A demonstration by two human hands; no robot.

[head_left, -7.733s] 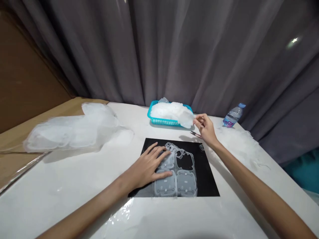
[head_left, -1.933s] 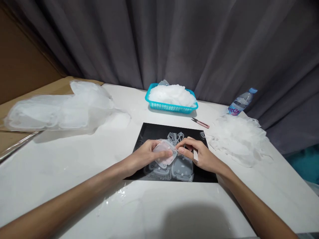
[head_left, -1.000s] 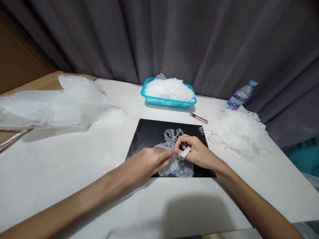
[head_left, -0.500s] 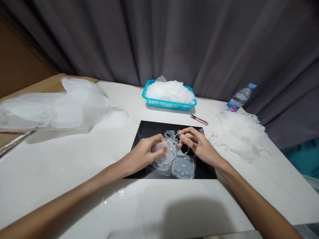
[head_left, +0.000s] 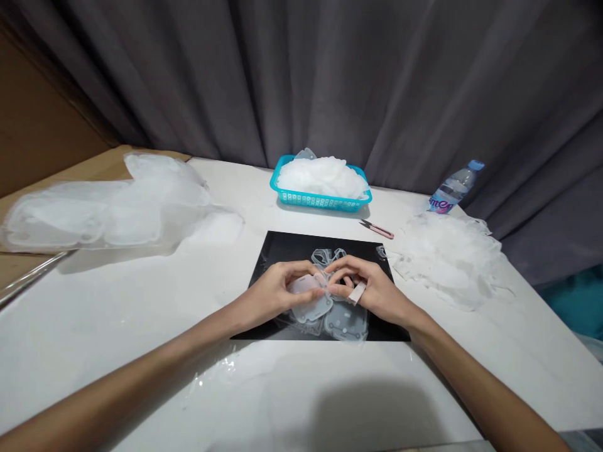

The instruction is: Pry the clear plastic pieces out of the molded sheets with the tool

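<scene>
1. Sheet (head_left: 311, 307), thin and cloudy, sits at the frame's centre, raised and tilted over other clear pieces. It could crease or tear, I judge, if my two hands pull unevenly.
2. My left hand (head_left: 268, 295) pinches it between thumb and fingers. Too light a pinch could let something so slick slide away.
3. My right hand (head_left: 384, 290) is closed around a pale strip (head_left: 357, 293), thumb and forefinger meeting at the sheet's right edge; I cannot tell what lies between those tips. The strip could snag there, since it juts out close by.
4. Below, a flat piece (head_left: 347, 321) lies on the black mat (head_left: 282, 243), loose scraps (head_left: 325, 256) above it. Overlapping edges could catch and drag along.
5. Toward centre right, the scissors (head_left: 377, 230) lie near the white heap (head_left: 450, 257); a careless sweep of my right arm could scatter that heap.
</scene>
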